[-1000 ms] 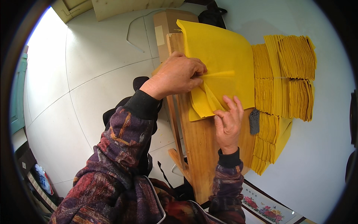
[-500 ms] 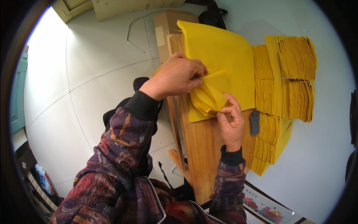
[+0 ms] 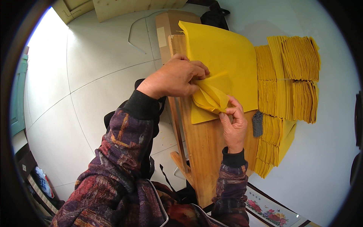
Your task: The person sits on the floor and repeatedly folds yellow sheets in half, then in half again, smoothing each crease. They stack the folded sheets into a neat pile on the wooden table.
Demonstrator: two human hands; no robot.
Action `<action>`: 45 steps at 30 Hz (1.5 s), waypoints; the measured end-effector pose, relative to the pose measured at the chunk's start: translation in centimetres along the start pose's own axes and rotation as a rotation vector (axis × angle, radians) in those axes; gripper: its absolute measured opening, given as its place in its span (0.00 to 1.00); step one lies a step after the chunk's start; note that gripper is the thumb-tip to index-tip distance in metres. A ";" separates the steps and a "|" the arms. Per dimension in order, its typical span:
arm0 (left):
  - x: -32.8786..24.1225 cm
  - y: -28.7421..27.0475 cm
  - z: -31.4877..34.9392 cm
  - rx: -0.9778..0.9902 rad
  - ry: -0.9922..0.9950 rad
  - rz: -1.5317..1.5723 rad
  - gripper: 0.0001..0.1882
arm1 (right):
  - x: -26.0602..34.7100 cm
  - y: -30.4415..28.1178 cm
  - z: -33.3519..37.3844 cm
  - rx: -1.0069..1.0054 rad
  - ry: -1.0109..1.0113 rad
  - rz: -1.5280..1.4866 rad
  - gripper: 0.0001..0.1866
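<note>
A stack of large yellow paper sheets (image 3: 227,49) lies near the far end of a wooden bench (image 3: 206,151). On its near left part is a folded bundle of thin yellow paper (image 3: 210,94), its layers fanned apart. My right hand (image 3: 235,126) pinches the bundle's near right corner between thumb and fingers. At the bundle's upper left end, my left hand (image 3: 176,75) has its fingers curled onto the paper. Its fingertips are partly hidden.
Several folded bundles of yellow paper (image 3: 302,60) are stacked along the right by the pale wall. A dark grey fuzzy block (image 3: 258,124) sits at the bench's right edge. Behind the bench stands a cardboard box (image 3: 162,26). Pale floor tiles (image 3: 102,56) lie to the left.
My left hand has drawn slightly left. The folded layers between my hands have shifted and opened a little, while my right hand keeps its pinch on the corner.
</note>
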State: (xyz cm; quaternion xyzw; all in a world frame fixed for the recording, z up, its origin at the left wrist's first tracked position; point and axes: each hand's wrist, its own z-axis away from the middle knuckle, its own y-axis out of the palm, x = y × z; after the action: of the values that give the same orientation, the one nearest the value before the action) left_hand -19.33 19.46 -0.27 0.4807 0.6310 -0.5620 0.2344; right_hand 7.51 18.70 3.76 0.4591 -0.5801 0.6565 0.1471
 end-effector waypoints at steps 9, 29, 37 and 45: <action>-0.2 0.3 -0.1 -0.010 -0.020 -0.029 0.06 | 0.9 0.5 0.1 -0.069 0.062 -0.040 0.11; 0.0 0.9 -0.2 -0.069 -0.024 -0.072 0.07 | 2.3 0.9 0.2 -0.009 -0.240 0.496 0.06; -0.1 0.7 -0.2 -0.056 -0.030 -0.063 0.07 | 2.2 0.9 0.1 -0.013 -0.183 0.397 0.06; -0.1 0.1 0.0 0.016 -0.024 -0.015 0.07 | 2.2 0.9 -0.1 -0.042 -0.117 0.295 0.07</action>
State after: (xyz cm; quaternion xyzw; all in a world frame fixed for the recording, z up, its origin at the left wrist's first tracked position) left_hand -19.25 19.44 -0.25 0.4710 0.6274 -0.5744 0.2336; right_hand 5.64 17.75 4.93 0.4029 -0.6625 0.6309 0.0246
